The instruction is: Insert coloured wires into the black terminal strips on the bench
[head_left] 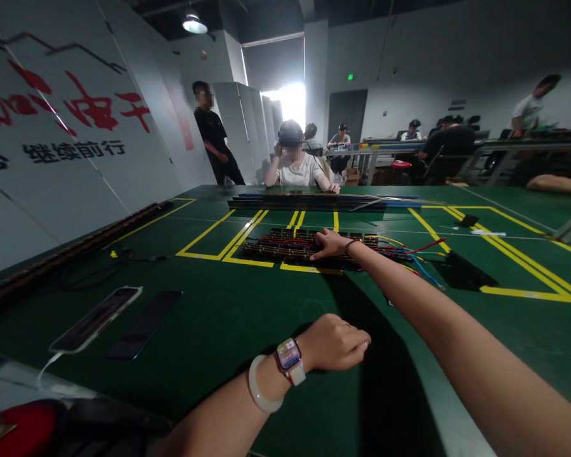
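Observation:
My right hand (332,245) reaches across the green table to a row of black strips with wires (285,246). Its thumb and fingers grip the strips from above, and the fingertips are partly lost among the wires. Red, blue and yellow wires (419,255) fan out from the right end of the row. My left hand (339,343) is curled closed near the table's front, apart from the strips. Nothing shows in it; its palm side is hidden. A smartwatch (289,354) and a pale bangle (262,384) are on the left wrist.
Two phones lie at left, one cabled (95,319), one dark (145,325). Yellow tape lines (200,256) mark the green tabletop (228,304). Long dark bars (309,202) lie along the far edge, where a person (297,166) sits. A black piece (471,270) rests at right.

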`<state>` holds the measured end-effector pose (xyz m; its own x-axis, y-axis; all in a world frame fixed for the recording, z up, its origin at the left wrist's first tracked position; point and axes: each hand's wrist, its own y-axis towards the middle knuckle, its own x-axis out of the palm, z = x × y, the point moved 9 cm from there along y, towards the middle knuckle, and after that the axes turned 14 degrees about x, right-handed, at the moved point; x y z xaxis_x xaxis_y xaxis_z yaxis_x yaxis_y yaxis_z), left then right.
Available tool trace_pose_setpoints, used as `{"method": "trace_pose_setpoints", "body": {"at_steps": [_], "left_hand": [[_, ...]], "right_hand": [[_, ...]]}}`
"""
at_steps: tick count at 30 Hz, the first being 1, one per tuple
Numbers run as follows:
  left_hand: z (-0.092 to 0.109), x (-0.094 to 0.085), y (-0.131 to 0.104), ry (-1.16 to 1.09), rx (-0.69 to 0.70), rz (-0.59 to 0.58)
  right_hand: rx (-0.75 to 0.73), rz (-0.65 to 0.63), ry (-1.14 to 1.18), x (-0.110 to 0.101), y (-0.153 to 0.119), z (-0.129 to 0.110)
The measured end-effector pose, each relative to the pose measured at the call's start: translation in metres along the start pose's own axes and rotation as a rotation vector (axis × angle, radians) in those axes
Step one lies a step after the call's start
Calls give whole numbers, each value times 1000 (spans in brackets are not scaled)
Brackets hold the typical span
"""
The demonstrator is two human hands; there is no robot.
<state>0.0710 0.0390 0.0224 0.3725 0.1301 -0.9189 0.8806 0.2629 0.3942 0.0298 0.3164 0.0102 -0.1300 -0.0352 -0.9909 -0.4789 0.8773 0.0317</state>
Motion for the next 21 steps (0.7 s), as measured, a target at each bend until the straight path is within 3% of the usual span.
{"method": "trace_pose_setpoints", "body": {"at_steps": [10, 21], "left_hand": [[-2, -1, 0, -26, -28, -20], [-4, 1, -2, -48, -43, -33]], "right_hand": [[60, 24, 12, 4, -1, 8], [149, -85, 3, 0, 1, 13]]}}
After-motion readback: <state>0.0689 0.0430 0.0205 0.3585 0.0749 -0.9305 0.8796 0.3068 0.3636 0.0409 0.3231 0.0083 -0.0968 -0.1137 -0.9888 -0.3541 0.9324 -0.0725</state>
